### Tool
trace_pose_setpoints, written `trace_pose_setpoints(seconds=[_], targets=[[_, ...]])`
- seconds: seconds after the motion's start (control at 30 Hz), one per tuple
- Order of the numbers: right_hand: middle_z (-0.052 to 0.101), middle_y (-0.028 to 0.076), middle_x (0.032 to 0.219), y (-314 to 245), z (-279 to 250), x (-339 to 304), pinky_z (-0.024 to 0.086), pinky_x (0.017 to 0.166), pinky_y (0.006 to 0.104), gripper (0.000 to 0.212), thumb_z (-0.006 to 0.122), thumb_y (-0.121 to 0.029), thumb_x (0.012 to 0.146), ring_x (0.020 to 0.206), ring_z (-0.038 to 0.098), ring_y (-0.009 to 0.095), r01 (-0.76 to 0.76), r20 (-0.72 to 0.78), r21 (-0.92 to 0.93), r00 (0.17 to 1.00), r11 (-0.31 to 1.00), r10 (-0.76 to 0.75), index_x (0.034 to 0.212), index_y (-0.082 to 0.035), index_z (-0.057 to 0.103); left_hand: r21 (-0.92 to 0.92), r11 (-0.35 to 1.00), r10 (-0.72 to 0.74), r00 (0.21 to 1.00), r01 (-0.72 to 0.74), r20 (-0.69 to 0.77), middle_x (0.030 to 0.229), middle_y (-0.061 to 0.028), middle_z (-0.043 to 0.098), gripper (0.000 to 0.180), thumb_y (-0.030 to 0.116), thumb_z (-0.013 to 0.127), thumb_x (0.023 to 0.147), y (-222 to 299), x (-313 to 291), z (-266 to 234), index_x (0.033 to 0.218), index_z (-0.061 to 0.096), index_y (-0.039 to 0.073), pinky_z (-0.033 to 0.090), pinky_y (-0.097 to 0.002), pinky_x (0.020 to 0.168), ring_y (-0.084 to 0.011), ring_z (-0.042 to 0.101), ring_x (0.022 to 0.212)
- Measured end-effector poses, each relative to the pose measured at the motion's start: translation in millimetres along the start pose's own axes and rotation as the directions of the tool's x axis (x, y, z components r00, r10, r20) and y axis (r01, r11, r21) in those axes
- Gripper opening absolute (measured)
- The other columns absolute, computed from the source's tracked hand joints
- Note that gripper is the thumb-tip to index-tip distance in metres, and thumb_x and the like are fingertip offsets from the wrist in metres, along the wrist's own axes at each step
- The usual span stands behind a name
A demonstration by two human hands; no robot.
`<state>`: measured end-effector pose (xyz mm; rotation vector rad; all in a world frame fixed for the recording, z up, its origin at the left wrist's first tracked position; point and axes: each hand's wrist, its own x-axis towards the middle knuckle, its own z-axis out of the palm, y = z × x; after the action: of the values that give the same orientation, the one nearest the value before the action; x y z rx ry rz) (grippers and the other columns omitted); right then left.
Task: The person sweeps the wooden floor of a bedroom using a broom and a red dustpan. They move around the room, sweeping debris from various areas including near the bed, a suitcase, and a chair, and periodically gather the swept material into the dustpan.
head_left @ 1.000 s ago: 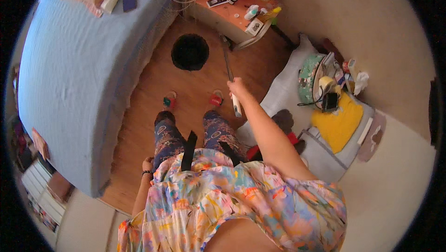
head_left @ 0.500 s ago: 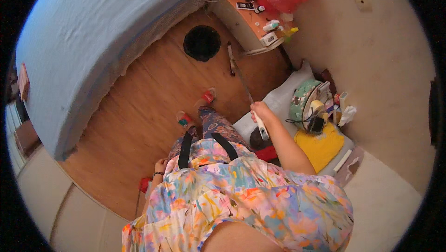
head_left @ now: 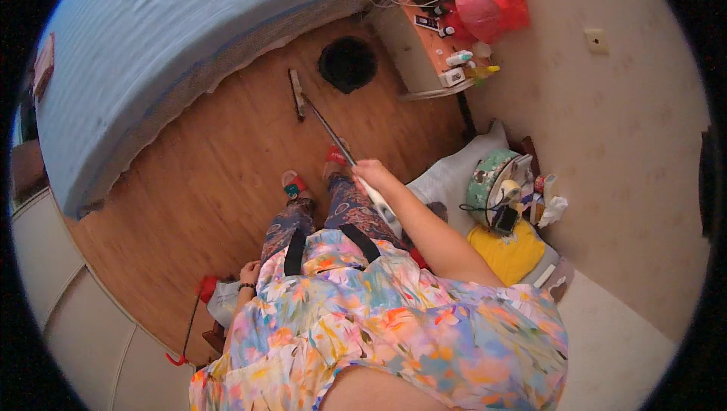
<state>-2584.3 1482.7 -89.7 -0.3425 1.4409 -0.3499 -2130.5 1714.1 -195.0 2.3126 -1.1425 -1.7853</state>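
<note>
My right hand [head_left: 375, 176] is wrapped around the white grip of a long-handled broom [head_left: 326, 125]. The grey shaft slants down and to the left from it. Its narrow head, pale on top with a dark lower edge, lies on the wooden floor to the left of a round black bin [head_left: 347, 64]. My left hand [head_left: 250, 271], with a dark bracelet at the wrist, hangs beside my left thigh; its fingers look loose and hold nothing that I can see. My feet in red slippers [head_left: 294, 184] stand a little behind the broom head.
A bed with a pale blue cover [head_left: 189, 48] curves along the left and far side. At the far right stands a small cabinet [head_left: 435, 40] carrying bottles, cables and a red bag. On the right lie a green round case [head_left: 488, 176] and a yellow cloth [head_left: 509, 252].
The broom head has moved left across the floor, from the right of the bin to its left. My right hand has swung left with the handle, and the view has shifted a little.
</note>
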Motion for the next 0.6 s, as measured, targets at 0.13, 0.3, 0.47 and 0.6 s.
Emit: trace_pose_setpoints(seconds=[0.13, 0.3, 0.47, 0.6], targets=[[0.046, 0.006, 0.057, -37.5, 34.1, 65.9, 0.036, 0.035, 0.0267, 0.015, 0.046, -0.017, 0.083, 0.043, 0.044, 0.015, 0.013, 0.040, 0.469, 0.999, 0.883, -0.036, 0.074, -0.005, 0.042, 0.064, 0.996, 0.067, 0.998, -0.066, -0.015, 0.084, -0.0103, 0.063, 0.019, 0.018, 0.056, 0.076, 2.0, -9.8, -0.1, 0.089, 0.062, 0.006, 0.046, -0.0287, 0.070, -0.0182, 0.060, 0.077], [0.045, 0.005, 0.061, -67.6, 25.5, 101.7, 0.037, 0.040, 0.0232, 0.017, 0.040, -0.020, 0.086, 0.049, 0.041, 0.013, -0.041, 0.108, 0.824, 0.990, 0.565, -0.086, 0.080, -0.004, 0.041, 0.112, 0.988, 0.106, 0.994, -0.103, -0.026, 0.085, -0.0112, 0.063, 0.019, 0.017, 0.056, 0.076, -9.6, -14.4, -3.2, 0.090, 0.062, 0.007, 0.046, -0.0297, 0.070, -0.0202, 0.060, 0.079], [0.043, 0.004, 0.059, -56.1, 10.1, 82.5, 0.034, 0.037, 0.0243, 0.019, 0.039, -0.021, 0.086, 0.048, 0.042, 0.012, -0.068, 0.127, 0.889, 0.987, 0.453, -0.101, 0.074, -0.006, 0.040, 0.076, 0.995, 0.073, 0.997, -0.071, -0.016, 0.086, -0.0126, 0.062, 0.018, 0.019, 0.055, 0.076, -19.5, -14.0, 2.1, 0.088, 0.063, 0.007, 0.046, -0.0323, 0.071, -0.0246, 0.059, 0.080], [0.043, 0.002, 0.058, -18.9, -8.4, 50.6, 0.034, 0.037, 0.0234, 0.019, 0.040, -0.023, 0.085, 0.044, 0.040, 0.012, -0.069, 0.131, 0.840, 0.988, 0.538, -0.079, 0.074, -0.008, 0.042, 0.121, 0.991, 0.053, 0.999, -0.052, -0.008, 0.086, -0.0114, 0.062, 0.017, 0.018, 0.057, 0.076, -1.5, -7.3, 3.8, 0.088, 0.063, 0.007, 0.046, -0.0300, 0.070, -0.0206, 0.060, 0.079]])
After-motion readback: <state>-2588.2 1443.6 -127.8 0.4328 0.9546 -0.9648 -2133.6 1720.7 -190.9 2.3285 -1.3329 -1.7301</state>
